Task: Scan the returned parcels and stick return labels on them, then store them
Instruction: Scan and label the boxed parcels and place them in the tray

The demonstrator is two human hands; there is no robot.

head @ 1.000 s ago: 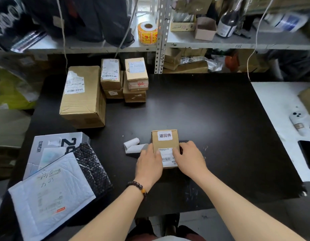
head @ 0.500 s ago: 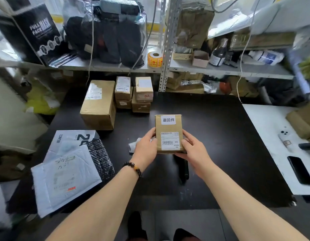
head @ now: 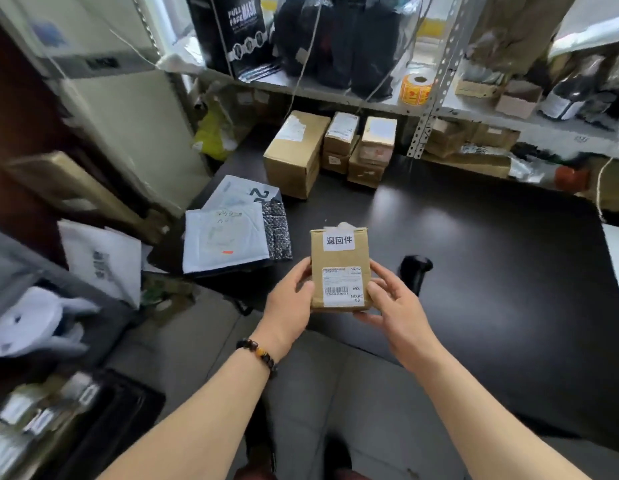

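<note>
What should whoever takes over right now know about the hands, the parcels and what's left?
Left hand grips the small brown parcel at its left edge, right hand at its right, above the black table.
The white return label is on its top end, above the barcode label.
Brown boxes stand at the table's back left; padded mailers lie at its left edge.
Done: return label stuck. Left: store this parcel, then probably the mailers; scanning cannot be confirmed.

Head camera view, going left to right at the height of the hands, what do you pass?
First the white padded mailer → left hand → small labelled parcel → right hand.
</note>
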